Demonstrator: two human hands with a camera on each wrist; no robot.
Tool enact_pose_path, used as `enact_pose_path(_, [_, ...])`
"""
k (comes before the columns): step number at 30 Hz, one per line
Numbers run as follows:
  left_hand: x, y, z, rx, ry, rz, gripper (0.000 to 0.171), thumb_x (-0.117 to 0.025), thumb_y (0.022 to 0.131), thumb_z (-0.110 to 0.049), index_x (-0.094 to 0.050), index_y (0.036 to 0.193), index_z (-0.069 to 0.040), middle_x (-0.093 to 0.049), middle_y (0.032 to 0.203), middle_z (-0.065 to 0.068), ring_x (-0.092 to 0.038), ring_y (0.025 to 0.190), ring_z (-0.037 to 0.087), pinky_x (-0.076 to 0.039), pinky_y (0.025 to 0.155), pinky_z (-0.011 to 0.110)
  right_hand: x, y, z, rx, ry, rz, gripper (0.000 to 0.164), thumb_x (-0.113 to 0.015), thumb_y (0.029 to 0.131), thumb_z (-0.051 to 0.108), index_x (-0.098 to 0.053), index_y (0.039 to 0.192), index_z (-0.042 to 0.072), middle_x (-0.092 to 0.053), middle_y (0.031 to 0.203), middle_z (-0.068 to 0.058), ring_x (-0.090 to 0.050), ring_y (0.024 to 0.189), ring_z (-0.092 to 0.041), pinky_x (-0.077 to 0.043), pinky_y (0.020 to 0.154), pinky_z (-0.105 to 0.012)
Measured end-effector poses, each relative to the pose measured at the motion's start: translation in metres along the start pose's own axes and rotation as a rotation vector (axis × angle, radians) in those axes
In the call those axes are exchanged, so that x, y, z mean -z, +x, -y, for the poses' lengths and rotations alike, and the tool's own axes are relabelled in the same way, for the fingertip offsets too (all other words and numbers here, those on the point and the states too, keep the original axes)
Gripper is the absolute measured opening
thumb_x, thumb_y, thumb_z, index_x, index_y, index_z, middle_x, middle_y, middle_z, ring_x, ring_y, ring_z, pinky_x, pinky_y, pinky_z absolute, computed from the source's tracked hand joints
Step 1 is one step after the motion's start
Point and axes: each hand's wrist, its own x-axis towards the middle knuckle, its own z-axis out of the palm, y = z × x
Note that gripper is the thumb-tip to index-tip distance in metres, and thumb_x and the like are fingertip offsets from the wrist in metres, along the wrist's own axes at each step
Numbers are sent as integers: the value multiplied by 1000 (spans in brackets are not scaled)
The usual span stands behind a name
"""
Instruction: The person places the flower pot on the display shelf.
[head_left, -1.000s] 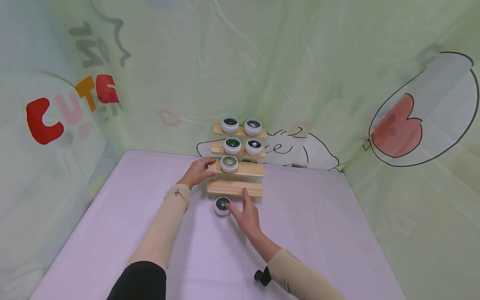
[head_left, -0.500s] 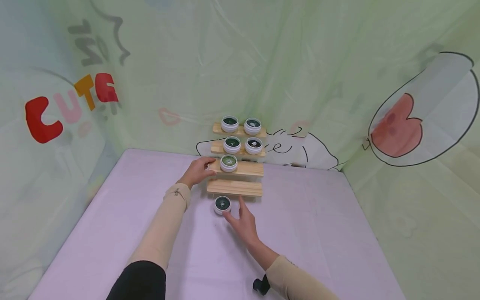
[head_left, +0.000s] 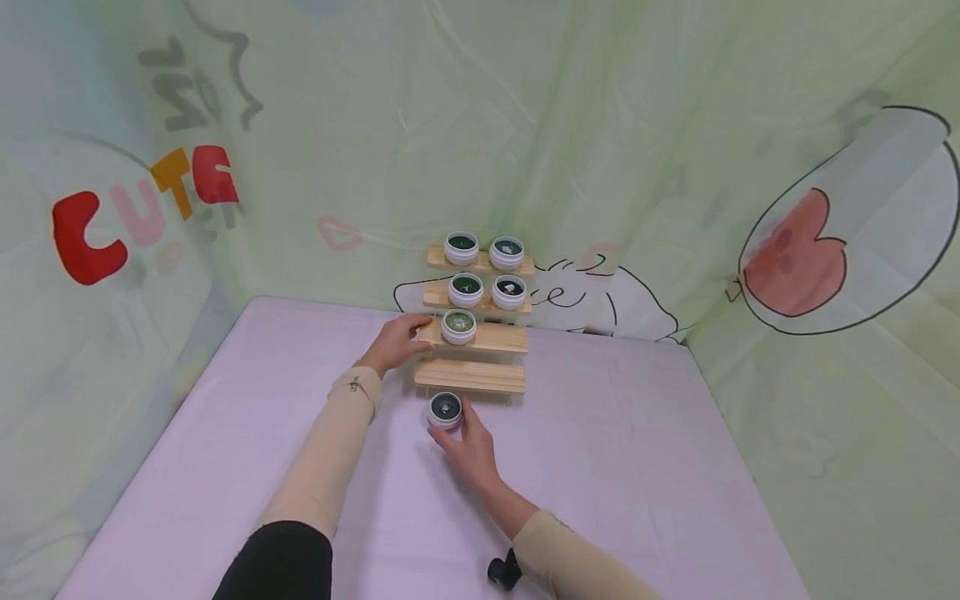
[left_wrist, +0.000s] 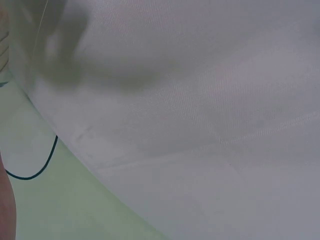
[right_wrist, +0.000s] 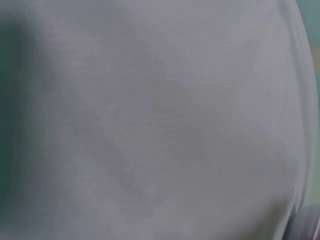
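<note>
A small wooden display stand with stepped shelves stands at the back of the table. My left hand (head_left: 396, 343) holds the left end of its third shelf (head_left: 497, 337) from the top, thumb below and fingers above. In front of the lowest shelf (head_left: 470, 376), a small round white jar with a dark green top (head_left: 446, 407) sits on the cloth. Around that jar are the thumb and forefinger of my right hand (head_left: 471, 450), at its front and right side. A light green-topped jar (head_left: 459, 326) rests on the third shelf's left part.
Two dark-topped jars stand on the top shelf (head_left: 482, 260), and two more on the second shelf (head_left: 480, 297). A pale lilac cloth (head_left: 615, 450) covers the table. Printed green curtains (head_left: 637, 150) rise behind and at both sides. A black object (head_left: 504, 572) shows beside the right sleeve.
My right hand has drawn back from the lowest shelf and shifted left and down, closing around the jar on the cloth. The left hand stays on the stand.
</note>
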Motion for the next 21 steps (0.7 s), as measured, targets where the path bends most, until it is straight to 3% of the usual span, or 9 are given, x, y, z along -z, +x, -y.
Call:
enact_pose_path(9, [1,-1,-3,6,-16,1,55,-72,80,-17,-51,129,-2,-51,132,15,-50,121,27,-44,104,34,-10,8,-4,24,-45,-58,83,-73,77,35,-33,139,-5,-41,139,-25,-44,126,-33,-40,106,-41])
enact_pose_path(21, [1,-1,-2,3,-6,-1,56,-72,80,-18,-51,129,-2,-50,133,13,-50,121,25,-45,103,31,-18,17,-11,-1,-69,-73,83,-72,78,35,-31,141,-1,-40,141,-20,-40,130,-30,-36,110,-41])
